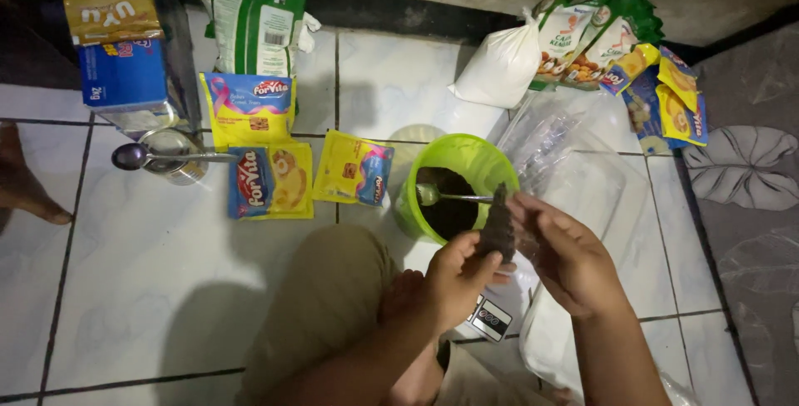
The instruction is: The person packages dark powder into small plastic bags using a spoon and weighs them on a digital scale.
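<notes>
My left hand (456,277) and my right hand (566,252) together hold a small dark, crumpled packet (499,225) upright, just in front of a lime-green bowl (466,159). The bowl holds dark powder (449,198), and a metal spoon (449,196) lies across it with its scoop to the left. My left fingers pinch the packet's lower edge and my right fingers grip its right side. Under my hands sits a small digital scale (491,319), partly hidden.
Yellow and blue sachets (270,180) lie on the white tiled floor (150,273) to the left, near an opened tin (176,156) with a spoon on it. Boxes and a green bag stand behind. A white powder bag (499,65), more packets and clear plastic bags (574,173) lie right. My knee (333,289) is in front.
</notes>
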